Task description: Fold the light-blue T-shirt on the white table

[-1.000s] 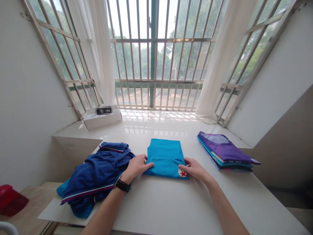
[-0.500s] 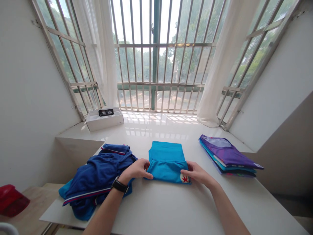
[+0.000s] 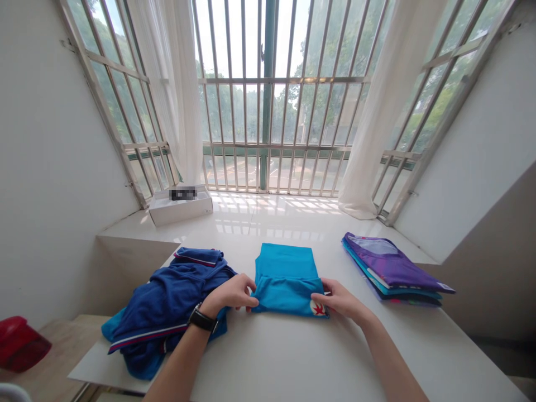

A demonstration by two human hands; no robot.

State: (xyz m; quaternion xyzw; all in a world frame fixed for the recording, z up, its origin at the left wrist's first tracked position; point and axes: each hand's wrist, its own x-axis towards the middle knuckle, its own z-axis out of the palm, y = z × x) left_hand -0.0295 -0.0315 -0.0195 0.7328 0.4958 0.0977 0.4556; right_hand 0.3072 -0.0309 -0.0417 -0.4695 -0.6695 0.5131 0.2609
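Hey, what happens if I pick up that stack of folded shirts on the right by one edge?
The stack of folded shirts will probably sag and flop, since its thin layers look soft. Their smooth, slightly shiny fabric may let them slide apart. It should feel fairly light, judging by how thin each fold looks.

left hand (image 3: 229,295) | right hand (image 3: 342,298) | both grip folded turquoise shirt (image 3: 287,285) | navy jacket (image 3: 167,301) beside
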